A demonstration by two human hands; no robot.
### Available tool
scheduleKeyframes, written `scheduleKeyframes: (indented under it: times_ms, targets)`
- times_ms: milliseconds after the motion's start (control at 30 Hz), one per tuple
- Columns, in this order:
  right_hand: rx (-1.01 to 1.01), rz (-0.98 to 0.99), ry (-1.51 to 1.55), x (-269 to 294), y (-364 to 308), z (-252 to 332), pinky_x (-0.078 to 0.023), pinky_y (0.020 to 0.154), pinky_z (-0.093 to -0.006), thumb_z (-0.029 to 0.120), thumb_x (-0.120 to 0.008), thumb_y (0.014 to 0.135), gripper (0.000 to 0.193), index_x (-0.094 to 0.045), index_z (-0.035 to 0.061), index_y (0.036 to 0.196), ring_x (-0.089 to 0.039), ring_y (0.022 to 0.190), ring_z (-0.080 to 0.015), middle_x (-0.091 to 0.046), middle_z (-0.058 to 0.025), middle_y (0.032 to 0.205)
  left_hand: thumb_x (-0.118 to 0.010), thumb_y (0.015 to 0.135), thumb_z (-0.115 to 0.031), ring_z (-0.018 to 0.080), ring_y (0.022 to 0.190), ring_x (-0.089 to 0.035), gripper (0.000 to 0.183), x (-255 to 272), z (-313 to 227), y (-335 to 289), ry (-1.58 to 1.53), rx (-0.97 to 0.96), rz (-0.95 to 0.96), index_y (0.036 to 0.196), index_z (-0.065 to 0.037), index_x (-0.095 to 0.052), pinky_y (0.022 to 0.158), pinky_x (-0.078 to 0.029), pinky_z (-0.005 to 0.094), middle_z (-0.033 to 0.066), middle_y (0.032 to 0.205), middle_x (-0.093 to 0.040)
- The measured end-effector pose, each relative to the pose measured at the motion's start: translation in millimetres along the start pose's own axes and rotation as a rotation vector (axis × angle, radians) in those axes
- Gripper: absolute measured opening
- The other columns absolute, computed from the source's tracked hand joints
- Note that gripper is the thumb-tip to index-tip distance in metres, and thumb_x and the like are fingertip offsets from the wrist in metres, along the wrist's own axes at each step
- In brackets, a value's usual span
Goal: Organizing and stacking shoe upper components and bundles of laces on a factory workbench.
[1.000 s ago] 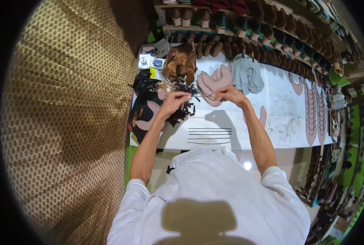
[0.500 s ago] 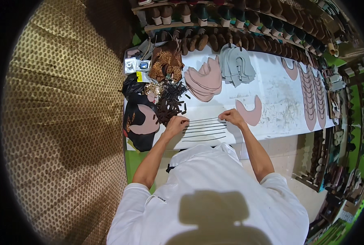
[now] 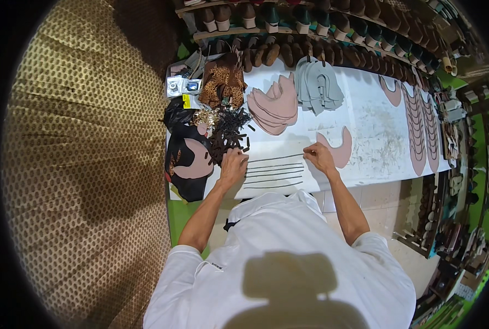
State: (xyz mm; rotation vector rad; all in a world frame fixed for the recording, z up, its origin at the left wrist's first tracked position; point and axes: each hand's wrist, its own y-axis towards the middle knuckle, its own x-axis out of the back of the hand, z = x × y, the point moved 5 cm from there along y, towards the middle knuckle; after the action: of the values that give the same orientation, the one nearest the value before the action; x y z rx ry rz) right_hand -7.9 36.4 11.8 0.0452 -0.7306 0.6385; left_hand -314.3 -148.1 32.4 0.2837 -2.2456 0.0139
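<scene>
A thin dark chain-like strip runs between my two hands, its right end a little higher than its left. My left hand pinches the left end, close to a heap of dark brown pieces. At the other end, my right hand has its fingertips closed on the strip, just beside a single pink curved piece. Below it on the white table, several similar dark strips lie roughly parallel, one under another. How the fingertips grip the ends is too small to see in detail.
Stacks of pink curved pieces and grey ones lie farther back. Leopard-print material and a black piece are at left. Shoe-laden shelves line the back. Overlapping pink pieces lie at right.
My hands have moved slightly apart, the right one outward and the left one a little to the left. The strip between them has shifted up and now slants, apart from the others.
</scene>
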Motion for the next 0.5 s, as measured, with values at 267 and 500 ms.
scheduleKeyframes:
  times_ms: [267, 500]
  targets:
    - [0.058, 0.004, -0.155, 0.6, -3.4, 13.5, -0.055, 0.077, -0.0410, 0.022, -0.076, 0.090, 0.014, -0.079, 0.0109, 0.098, -0.069, 0.086, -0.0287, -0.068, -0.0077, 0.101, -0.079, 0.084, -0.018, 0.0271, 0.109, -0.049, 0.009, -3.1, 2.2, -2.7, 0.176, -0.001, 0.019, 0.090, -0.012, -0.079, 0.091, -0.034, 0.0449, 0.0047, 0.106, -0.058]
    - [0.114, 0.071, -0.188, 2.7, -5.9, 17.8, -0.055, 0.076, -0.0417, 0.022, -0.074, 0.092, 0.016, -0.077, 0.0100, 0.100, -0.069, 0.086, -0.0302, -0.067, -0.0079, 0.102, -0.077, 0.086, -0.018, 0.0273, 0.111, -0.048, 0.007, 2.7, -1.0, -5.6, 0.197, -0.054, 0.054, 0.086, -0.011, -0.078, 0.091, -0.033, 0.0463, 0.0041, 0.107, -0.057]
